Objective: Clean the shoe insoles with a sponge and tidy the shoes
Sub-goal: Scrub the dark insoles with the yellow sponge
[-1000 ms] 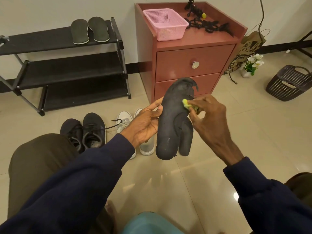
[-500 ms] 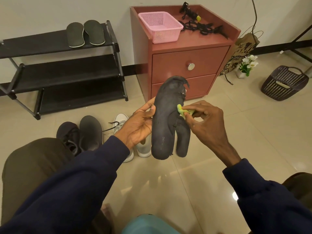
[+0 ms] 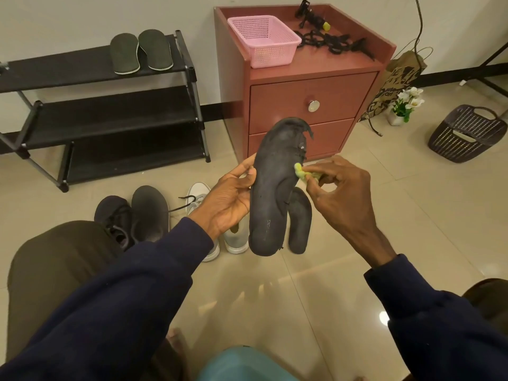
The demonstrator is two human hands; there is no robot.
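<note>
Judging by its bend and torn toe edge, the insole (image 3: 275, 188) is taken to be light, limp and easily ripped, so it is best held at mid-length, away from the tear. It is held upright above the floor (image 3: 428, 215) by the left hand (image 3: 231, 204), thumb and fingers curled round its left edge. The sponge (image 3: 301, 171) is pinched by the right hand (image 3: 338, 193) and pressed against the insole's right edge.

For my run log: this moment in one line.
left hand holds insole | right hand pinches sponge against insole | rack: two insoles
</note>
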